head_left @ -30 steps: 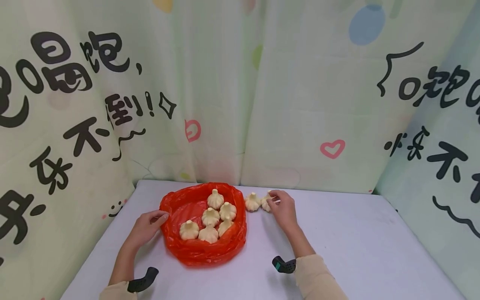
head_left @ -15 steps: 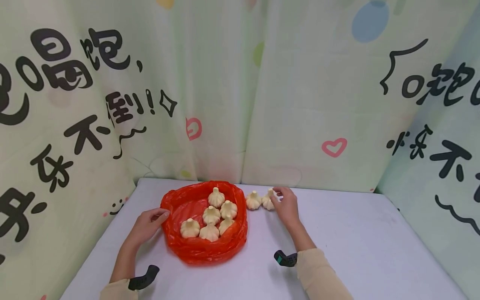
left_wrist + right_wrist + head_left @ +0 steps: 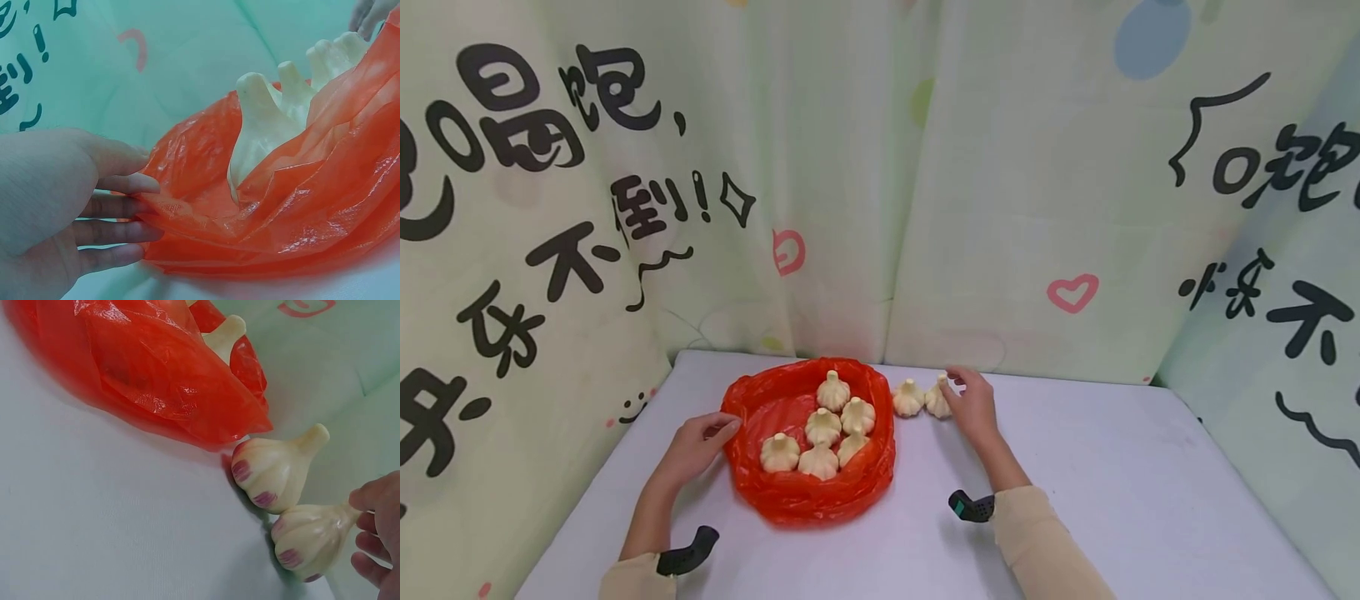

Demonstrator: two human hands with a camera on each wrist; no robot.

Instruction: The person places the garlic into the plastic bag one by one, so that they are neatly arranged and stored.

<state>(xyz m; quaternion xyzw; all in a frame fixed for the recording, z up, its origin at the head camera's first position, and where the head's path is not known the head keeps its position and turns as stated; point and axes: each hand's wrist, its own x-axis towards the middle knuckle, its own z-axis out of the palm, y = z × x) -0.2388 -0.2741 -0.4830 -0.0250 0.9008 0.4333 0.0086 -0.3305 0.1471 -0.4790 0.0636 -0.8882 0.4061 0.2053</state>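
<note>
A crumpled red plastic bag (image 3: 805,504), its rim rolled open, holds several pale garlic bulbs (image 3: 779,453). At its left rim my left hand (image 3: 691,454) touches the plastic; the left wrist view shows its fingers (image 3: 119,231) nearly straight against the bag. Two more garlic bulbs sit side by side on the table, right of the bag. The nearer one to the bag (image 3: 275,472) is untouched. My right hand (image 3: 976,410) holds the stem of the outer garlic bulb (image 3: 312,540) between thumb and finger, the bulb still resting at the table's far edge.
The white table (image 3: 1075,483) extends to the right and front. A printed curtain (image 3: 1000,208) with black lettering stands close behind the table and on both sides. Black wrist devices (image 3: 688,552) are on both forearms.
My right thumb has shifted up toward the outer bulb's stem. The left hand, the bag and the bulbs stay in place; the head view has shifted slightly.
</note>
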